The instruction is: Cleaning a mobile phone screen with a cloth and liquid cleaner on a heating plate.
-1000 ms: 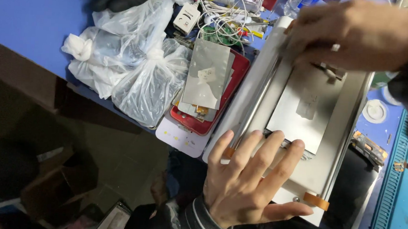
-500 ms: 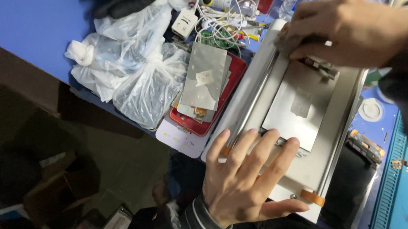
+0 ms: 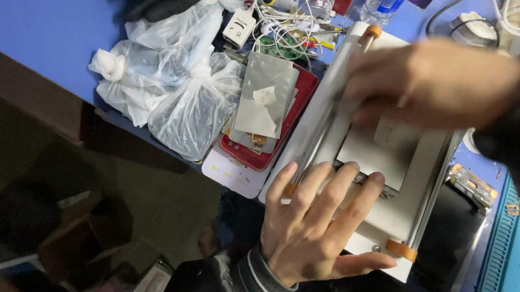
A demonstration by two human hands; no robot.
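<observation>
A white benchtop machine (image 3: 401, 216) with a grey metal plate (image 3: 379, 162) and orange end knobs (image 3: 400, 249) lies on the blue table (image 3: 39, 18). My left hand (image 3: 312, 227) rests flat on its near end. The fingers are spread and their tips touch the plate's near edge and the metal rod (image 3: 321, 132) along the left side. My right hand (image 3: 432, 84) is motion-blurred over the machine's far half. It covers the upper part of the plate, and its grip cannot be made out.
Left of the machine lies a red tray (image 3: 253, 154) with a grey sheet (image 3: 266, 98) on it. Beyond are knotted clear plastic bags (image 3: 173, 86), tangled cables (image 3: 291, 27) and a white adapter (image 3: 238, 25). A blue mat (image 3: 518, 258) lies right. The table edge drops to a dark floor with a cardboard box (image 3: 80, 237).
My right hand has slid from the machine's far end toward its middle and is now blurred. My left hand stays flat on the near end.
</observation>
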